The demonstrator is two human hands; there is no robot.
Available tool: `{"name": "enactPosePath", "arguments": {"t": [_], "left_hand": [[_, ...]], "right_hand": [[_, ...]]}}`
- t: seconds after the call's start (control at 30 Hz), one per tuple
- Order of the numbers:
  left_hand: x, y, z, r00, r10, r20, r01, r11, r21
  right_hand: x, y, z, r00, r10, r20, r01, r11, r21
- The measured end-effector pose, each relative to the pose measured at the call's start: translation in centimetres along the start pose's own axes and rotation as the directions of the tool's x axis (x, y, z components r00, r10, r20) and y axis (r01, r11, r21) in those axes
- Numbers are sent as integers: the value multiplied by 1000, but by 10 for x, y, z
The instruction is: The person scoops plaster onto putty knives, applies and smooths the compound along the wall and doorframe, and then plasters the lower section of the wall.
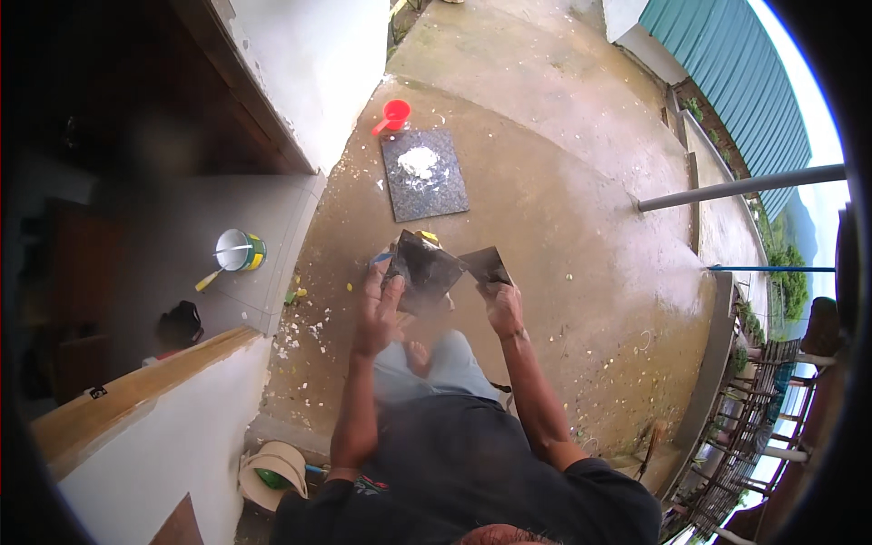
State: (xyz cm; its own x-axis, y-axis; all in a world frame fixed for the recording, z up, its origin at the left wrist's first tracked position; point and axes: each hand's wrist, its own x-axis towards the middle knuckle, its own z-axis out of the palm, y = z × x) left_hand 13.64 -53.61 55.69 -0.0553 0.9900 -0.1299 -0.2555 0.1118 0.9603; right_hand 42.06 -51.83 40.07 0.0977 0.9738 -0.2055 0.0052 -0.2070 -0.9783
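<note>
In front of my lap, my left hand (381, 304) grips a dark, flat, squarish plate (427, 272) by its left side. A blue bit shows near the fingers and a yellow piece at the plate's far edge; its exact kind is unclear. My right hand (502, 304) pinches a smaller dark square scraper blade (487, 264), whose left corner meets or nearly meets the larger plate. Beyond both hands lies a speckled grey stone slab (431, 200) with a heap of white powder or paste (419, 163) on it. At its far left corner is a red dipper (395, 115).
Left, past the doorway, a green-and-white paint bucket (242, 250) stands on tiles beside a yellow-handled tool (208, 281). A beige bucket (272, 474) sits by the near-left wall. White flakes dot the wet concrete floor (563, 300). A grey pole (740, 187) rises at the right.
</note>
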Motion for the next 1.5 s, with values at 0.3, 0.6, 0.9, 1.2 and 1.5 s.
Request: {"name": "enactPosePath", "arguments": {"t": [0.3,0.6,0.9,1.2,1.5], "left_hand": [[130,-100,-44,937,-223,-269,248,967,63],[256,-382,95,648,-436,-624,553,833,-8],[337,-502,201,359,-723,-590,709,622,-331],[353,-532,219,211,-810,-547,629,541,-558],[368,-530,222,173,-849,-499,585,496,-641]], "right_hand": [[146,-41,11,884,446,137,-467,853,232],[470,295,-6,915,117,385,282,497,-821],[639,485,42,772,114,626,534,418,-735],[681,588,78,551,-7,834,817,208,-538],[679,589,64,370,226,901,907,123,-403]]}}
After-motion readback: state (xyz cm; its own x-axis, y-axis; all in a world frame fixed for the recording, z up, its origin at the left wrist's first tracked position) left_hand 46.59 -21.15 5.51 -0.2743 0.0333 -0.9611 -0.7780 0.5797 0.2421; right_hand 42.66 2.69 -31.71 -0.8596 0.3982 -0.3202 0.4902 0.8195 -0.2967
